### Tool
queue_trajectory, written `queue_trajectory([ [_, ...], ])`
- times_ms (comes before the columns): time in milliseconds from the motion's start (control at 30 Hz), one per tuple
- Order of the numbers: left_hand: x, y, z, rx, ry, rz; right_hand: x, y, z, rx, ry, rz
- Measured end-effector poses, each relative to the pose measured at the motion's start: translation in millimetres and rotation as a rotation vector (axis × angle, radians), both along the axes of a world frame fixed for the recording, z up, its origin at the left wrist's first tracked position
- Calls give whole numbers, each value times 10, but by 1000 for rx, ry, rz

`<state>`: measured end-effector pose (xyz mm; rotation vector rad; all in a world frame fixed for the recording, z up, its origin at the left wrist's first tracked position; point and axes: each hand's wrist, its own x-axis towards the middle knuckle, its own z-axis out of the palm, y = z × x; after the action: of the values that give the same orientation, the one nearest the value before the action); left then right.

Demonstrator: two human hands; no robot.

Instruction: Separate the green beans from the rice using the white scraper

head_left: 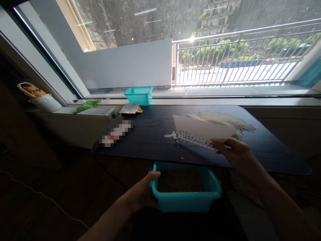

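Note:
My left hand [142,192] grips the left rim of a teal plastic tub [187,197] filled with small brown beans, held just below the front edge of the dark mat [150,134]. My right hand [237,152] holds a white slotted scoop [203,132] tilted over the mat. A small clump of white rice [171,135] and a few stray beans lie by the scoop's left end. A larger spread of white rice [222,119] lies behind the scoop.
A second teal tub [138,95] stands at the back by the window sill, with a silvery packet [129,108] in front of it. A green cloth [87,105] and a white heater are left; a blurred label lies on the mat.

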<state>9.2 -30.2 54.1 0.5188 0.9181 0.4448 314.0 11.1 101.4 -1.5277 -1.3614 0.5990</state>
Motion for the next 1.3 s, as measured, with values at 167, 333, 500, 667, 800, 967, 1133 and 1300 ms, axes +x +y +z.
queue_trajectory([
  [167,-19,-16,11,1,5,11,57,-1,-50,-31,-48,67],
  [333,-34,-1,10,17,-16,6,81,-76,-25,-29,-51,110],
  [500,-25,4,14,6,-6,9,17,70,-21,30,-63,44],
  [667,-41,0,9,3,13,23,-49,170,-42,33,-99,97],
  [800,-68,11,-16,5,9,26,-39,101,-16,27,-95,100],
  [967,-91,17,-19,4,3,30,-61,69,-9,7,-91,108],
  [1133,-124,7,4,-1,22,45,-190,8,-65,-3,-99,275],
  [1300,-167,2,20,2,40,62,-172,-172,11,-88,-59,419],
])
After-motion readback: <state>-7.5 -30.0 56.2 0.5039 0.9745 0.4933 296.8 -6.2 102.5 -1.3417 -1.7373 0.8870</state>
